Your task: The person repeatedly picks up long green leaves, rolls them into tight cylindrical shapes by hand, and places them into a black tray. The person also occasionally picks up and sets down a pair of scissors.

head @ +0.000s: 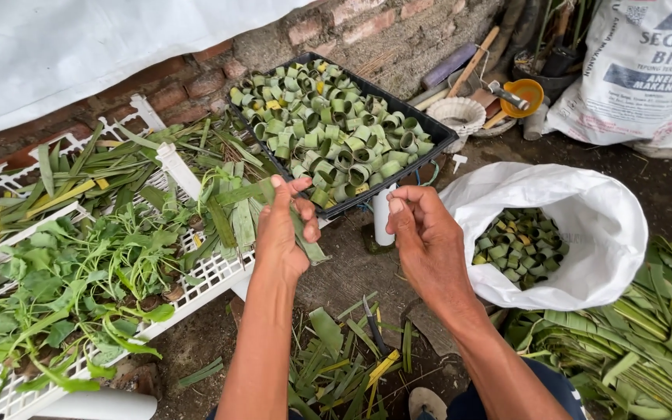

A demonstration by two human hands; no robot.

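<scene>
Two hands, backs up, forearms reaching forward. Left hand [283, 229] closed around one long green leaf strip [252, 193], above white crate [211, 274] edge. Right hand [427, 241] just beside, fingers curled, holding nothing visible. One black tray [446, 138] of many leaf rings ahead; one white sack [585, 225] of rings right.

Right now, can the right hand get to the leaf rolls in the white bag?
Probably yes. The right hand hangs just left of the white bag, whose mouth lies open toward it, and nothing stands between them; the leaf rolls lie uncovered inside.
</scene>
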